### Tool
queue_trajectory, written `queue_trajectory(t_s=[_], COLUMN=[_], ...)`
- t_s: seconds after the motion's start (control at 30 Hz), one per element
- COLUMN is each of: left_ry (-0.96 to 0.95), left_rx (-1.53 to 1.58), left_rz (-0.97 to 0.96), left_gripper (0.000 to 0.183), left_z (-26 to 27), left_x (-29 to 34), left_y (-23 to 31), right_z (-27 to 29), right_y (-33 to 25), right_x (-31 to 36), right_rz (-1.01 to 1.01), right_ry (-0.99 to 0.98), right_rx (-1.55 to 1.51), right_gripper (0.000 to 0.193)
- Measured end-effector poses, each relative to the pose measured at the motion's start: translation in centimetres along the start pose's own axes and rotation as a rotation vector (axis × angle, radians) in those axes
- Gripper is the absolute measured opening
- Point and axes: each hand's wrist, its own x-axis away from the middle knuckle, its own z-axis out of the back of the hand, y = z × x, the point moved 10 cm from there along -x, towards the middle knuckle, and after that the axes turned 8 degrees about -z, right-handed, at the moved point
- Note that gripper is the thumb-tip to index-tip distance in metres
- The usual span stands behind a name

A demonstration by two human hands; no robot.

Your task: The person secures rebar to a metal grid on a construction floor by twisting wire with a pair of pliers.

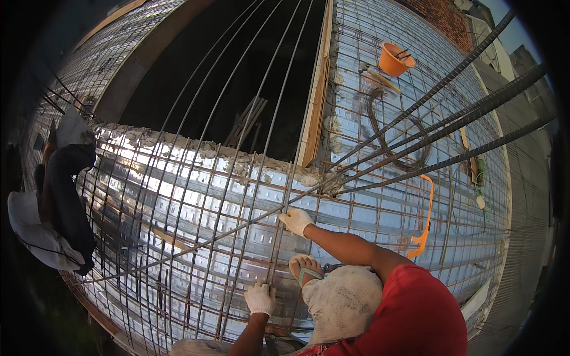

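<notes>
My right hand (297, 221), in a pale work glove, closes around a long thin rebar (274, 249) that runs up across the dark opening. Lower and to the left, my left hand (260, 298), gloved too, has its fingers curled at the same bar near its lower part; the palm side is hidden. Beneath both hands lies a grid of rebar (196, 237) over shiny ribbed metal decking (332, 209). My sandalled foot (306, 268) rests on the grid between my hands, beside my bent knee (344, 302).
A dark opening (237, 77) lies ahead, edged by a wooden board (314, 101). Thick ribbed bars (475, 110) slant up at right. An orange hacksaw (424, 219), a wire coil (380, 127) and an orange bucket (395, 59) rest on the grid. Another person (68, 196) is partly visible at left.
</notes>
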Motion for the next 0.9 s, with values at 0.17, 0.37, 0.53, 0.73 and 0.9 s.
queue_trajectory(t_s=[0.17,0.37,0.53,0.73,0.9], left_ry=[0.029,0.0,0.003,0.064,0.13], left_rx=[0.032,0.031,0.1,0.175,0.29], left_rz=[-0.01,0.022,0.023,0.018,0.085], left_gripper=[0.028,0.032,0.04,0.035,0.031], left_z=[-0.6,0.3,-0.2,0.0,-0.3], left_x=[0.1,0.0,0.5,-0.3,0.5], left_y=[0.1,0.0,-1.2,-1.3,-1.1], right_z=[0.1,-0.1,-0.6,-1.3,-1.8], right_y=[0.6,0.4,0.3,1.0,1.3], right_x=[-0.2,0.3,0.3,0.9,1.8], right_rz=[-0.032,-0.029,0.011,0.013,0.031], right_ry=[-0.008,-0.023,-0.037,-0.037,-0.097], right_rx=[-0.074,-0.057,0.025,0.066,-0.042], right_gripper=[0.044,0.043,0.049,0.051,0.037])
